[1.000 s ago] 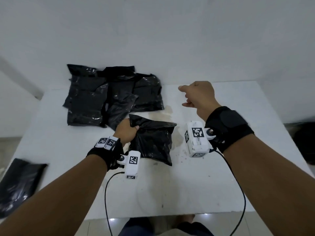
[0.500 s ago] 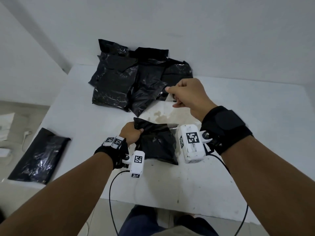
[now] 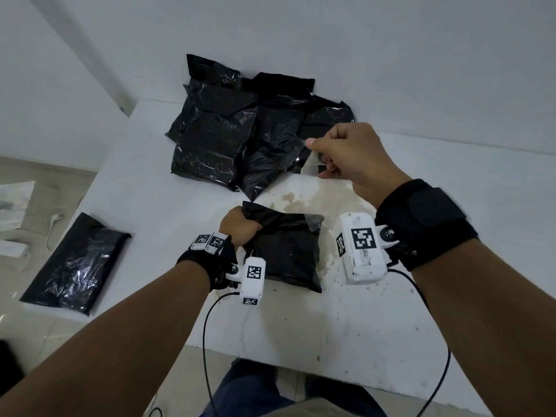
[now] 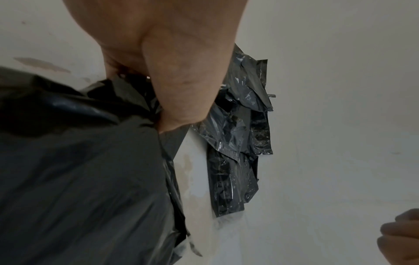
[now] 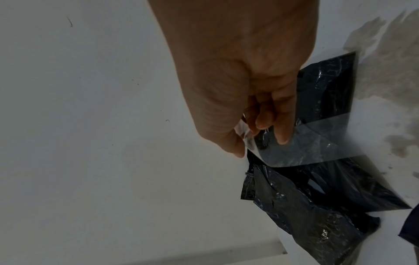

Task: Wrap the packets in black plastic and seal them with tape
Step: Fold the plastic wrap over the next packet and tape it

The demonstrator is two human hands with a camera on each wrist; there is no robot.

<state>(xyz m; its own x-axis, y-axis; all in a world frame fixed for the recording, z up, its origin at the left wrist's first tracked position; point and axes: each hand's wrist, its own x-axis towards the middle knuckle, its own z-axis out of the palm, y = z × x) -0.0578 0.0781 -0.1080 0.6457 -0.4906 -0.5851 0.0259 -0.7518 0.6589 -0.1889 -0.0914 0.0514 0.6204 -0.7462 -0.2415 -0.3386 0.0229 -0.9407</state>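
Left hand fisted round the gathered corner of a black plastic packet lying mid-table; fingertips hidden. Right hand, raised, pinches a clear tape strip (edges hard to trace). Crinkled glossy packets piled beyond.

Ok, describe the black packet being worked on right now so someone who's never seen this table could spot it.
On the white table, skip the pile of black packets by the back wall. The one in question is the black packet alone near the front edge. Only this one has the left hand gripping its bunched corner.
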